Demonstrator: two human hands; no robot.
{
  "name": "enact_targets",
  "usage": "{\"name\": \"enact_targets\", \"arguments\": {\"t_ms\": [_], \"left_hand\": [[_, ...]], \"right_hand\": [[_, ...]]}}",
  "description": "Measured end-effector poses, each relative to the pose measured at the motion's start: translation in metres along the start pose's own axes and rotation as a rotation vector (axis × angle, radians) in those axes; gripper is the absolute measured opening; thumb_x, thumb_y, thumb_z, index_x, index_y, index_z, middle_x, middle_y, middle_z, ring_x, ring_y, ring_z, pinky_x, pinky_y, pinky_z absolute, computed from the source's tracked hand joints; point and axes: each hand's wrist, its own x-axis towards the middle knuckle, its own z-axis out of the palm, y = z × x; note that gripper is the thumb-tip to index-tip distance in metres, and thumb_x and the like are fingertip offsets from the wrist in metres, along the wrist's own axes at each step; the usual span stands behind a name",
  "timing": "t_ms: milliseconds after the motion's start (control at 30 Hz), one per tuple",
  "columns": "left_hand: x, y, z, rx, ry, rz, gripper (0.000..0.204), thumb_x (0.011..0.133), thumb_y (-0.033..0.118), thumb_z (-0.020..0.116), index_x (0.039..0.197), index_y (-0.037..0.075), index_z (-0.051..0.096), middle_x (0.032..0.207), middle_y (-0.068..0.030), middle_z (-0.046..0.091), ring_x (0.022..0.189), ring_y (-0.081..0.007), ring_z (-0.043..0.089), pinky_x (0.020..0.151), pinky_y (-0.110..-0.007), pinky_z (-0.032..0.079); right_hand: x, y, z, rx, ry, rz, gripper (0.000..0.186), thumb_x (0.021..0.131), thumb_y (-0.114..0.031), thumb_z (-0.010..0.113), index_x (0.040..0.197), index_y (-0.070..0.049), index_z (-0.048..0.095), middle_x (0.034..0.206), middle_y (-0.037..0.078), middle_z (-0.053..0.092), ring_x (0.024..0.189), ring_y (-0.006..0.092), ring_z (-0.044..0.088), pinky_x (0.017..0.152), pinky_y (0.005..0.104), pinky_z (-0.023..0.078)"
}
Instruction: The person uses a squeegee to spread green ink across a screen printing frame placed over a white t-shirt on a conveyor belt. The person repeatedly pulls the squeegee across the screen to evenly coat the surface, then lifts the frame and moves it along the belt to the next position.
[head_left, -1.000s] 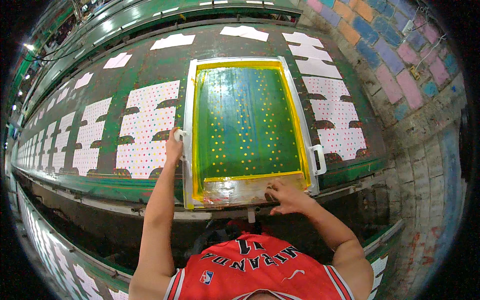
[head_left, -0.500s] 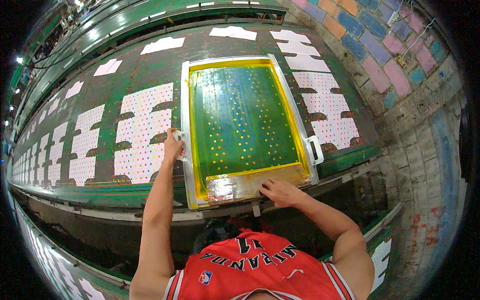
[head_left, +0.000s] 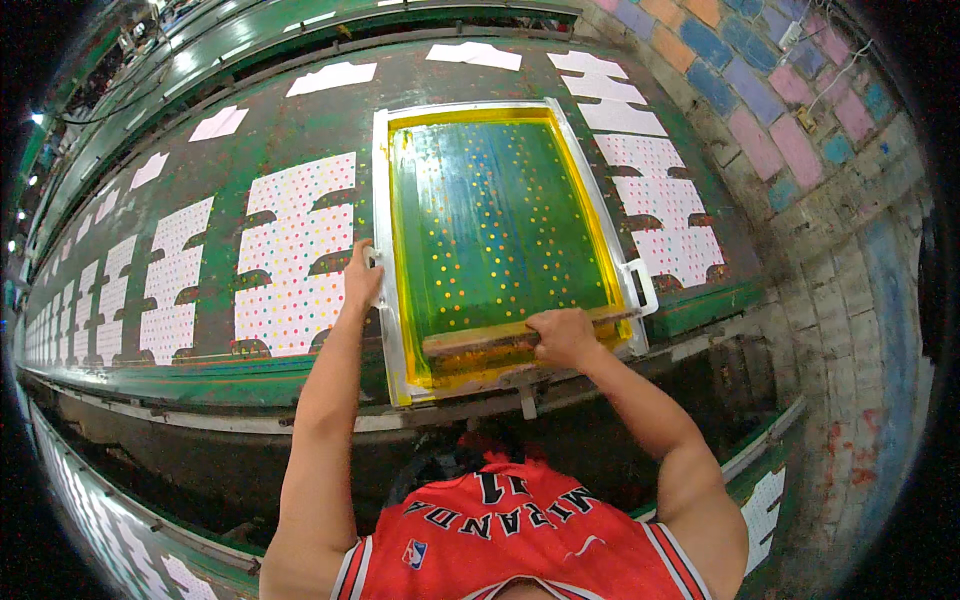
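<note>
1. Now the right hand (head_left: 562,335) is gripping the wooden squeegee (head_left: 500,338), fingers curled over its right end; a second ago this hand was lying nearer the frame's near rail, so the blade is sitting a little farther up the mesh than it was
2. Meanwhile the left hand (head_left: 362,276) is clasping the left rail of the screen-printing frame (head_left: 380,200), fingers wrapped on the metal edge, much where it was a second ago
3. Lying flat on the long green print table (head_left: 250,130), the frame is covering one fabric piece, and its green mesh (head_left: 495,220) is showing rows of small coloured dots inside a yellow border
4. To the left, the dotted white fabric piece (head_left: 290,255) is lying already printed; to the right, another dotted piece (head_left: 665,215) is resting just beside the frame
5. Judging by the squeegee parked at the near end, a stroke across the mesh is either just ending or about to begin
</note>
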Motion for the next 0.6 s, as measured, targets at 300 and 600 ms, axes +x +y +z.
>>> {"name": "enact_targets", "arguments": {"t_ms": [300, 600], "left_hand": [[-0.001, -0.002, 0.001, -0.02, 0.014, -0.011, 0.06, 0.078, 0.006, 0.074, 0.131, 0.021, 0.051, 0.113, -0.0191, 0.07, 0.101, -0.0385, 0.07, 0.086, -0.045, 0.056], [0.0, -0.001, 0.0, 0.022, 0.013, -0.01, 0.06, 0.078, 0.005, 0.072, 0.132, 0.022, 0.05, 0.11, -0.0187, 0.071, 0.094, -0.0365, 0.071, 0.079, -0.045, 0.057]], "right_hand": [[-0.019, 0.009, -0.014, -0.107, -0.206, 0.04, 0.028, 0.069, -0.032, 0.072, 0.088, -0.013, 0.068, 0.077, 0.013, 0.071, 0.075, 0.0353, 0.071, 0.067, 0.0496, 0.057], [-0.059, 0.016, 0.03, -0.054, 0.026, -0.103, 0.032, 0.066, -0.025, 0.074, 0.09, -0.009, 0.061, 0.098, 0.012, 0.071, 0.088, 0.031, 0.071, 0.069, 0.0473, 0.057]]}}
